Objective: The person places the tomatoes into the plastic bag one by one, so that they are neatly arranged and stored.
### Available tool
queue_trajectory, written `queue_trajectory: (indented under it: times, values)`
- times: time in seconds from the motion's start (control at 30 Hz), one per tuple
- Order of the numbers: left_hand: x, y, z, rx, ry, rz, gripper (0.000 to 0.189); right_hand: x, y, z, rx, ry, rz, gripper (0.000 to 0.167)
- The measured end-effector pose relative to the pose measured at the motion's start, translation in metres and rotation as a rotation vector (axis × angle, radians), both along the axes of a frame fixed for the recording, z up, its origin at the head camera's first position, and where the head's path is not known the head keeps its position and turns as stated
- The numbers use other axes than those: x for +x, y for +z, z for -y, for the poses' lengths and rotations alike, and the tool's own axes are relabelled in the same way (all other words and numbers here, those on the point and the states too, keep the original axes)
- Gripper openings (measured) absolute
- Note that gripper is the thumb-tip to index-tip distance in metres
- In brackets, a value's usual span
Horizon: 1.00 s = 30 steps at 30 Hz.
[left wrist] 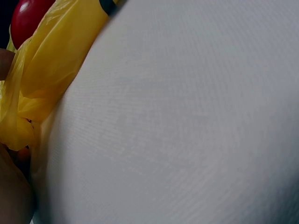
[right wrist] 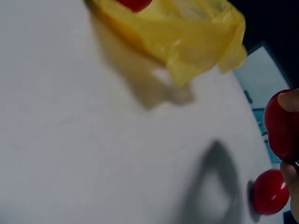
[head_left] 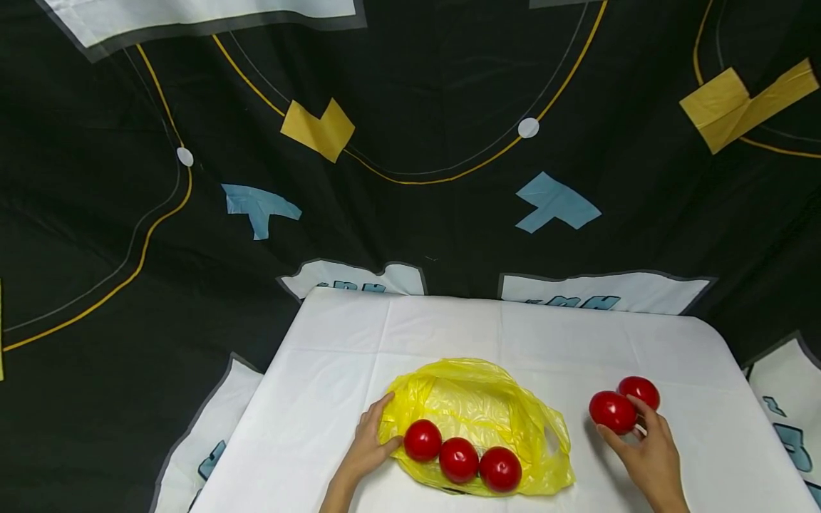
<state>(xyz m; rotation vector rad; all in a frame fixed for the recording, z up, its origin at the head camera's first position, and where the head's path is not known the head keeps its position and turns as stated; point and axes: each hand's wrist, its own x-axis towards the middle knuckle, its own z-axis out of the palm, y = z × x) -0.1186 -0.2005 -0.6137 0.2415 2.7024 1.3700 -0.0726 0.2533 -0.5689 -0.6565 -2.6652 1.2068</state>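
A yellow plastic bag (head_left: 477,395) lies with its mouth spread on the table. Three glossy red apples (head_left: 459,460) sit in a row at its near side. My left hand (head_left: 368,442) holds the bag's left edge, the thumb beside the leftmost apple (head_left: 422,440). Bunched yellow film (left wrist: 49,70) shows between thumb and fingers in the left wrist view. Off to the right, my right hand (head_left: 653,456) grips another apple (head_left: 612,412) between thumb and fingers, raised above the tabletop with its shadow below. Just behind it, one more apple (head_left: 640,390) rests on the table.
A white cloth covers the table (head_left: 442,328). Behind it hangs a dark curtain (head_left: 410,228) with yellow and blue patches. The bag's right side (right wrist: 196,46) stands between the row of apples and my right hand.
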Motion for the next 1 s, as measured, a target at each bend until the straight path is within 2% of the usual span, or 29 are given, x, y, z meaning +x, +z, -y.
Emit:
queue_trajectory:
  times: [0.03, 0.1, 0.4, 0.67, 1.0]
  values:
    - [0.000, 0.000, 0.000, -0.001, 0.001, 0.002, 0.083, 0.000, 0.005, 0.003, 0.003, 0.001, -0.011, 0.085]
    - [0.000, 0.000, 0.000, -0.004, 0.004, 0.004, 0.083, 0.000, 0.025, 0.012, -0.028, -0.002, -0.004, 0.084]
    - [-0.001, -0.001, 0.000, -0.007, 0.009, -0.002, 0.083, -0.001, 0.054, 0.036, -0.047, 0.060, -0.064, 0.083]
    - [-0.002, -0.002, -0.001, 0.000, 0.001, -0.015, 0.083, -0.003, 0.066, 0.061, -0.040, 0.196, -0.149, 0.080]
    - [0.000, -0.001, 0.000, -0.012, 0.006, -0.011, 0.082, -0.009, 0.071, 0.094, -0.034, 0.370, -0.183, 0.080]
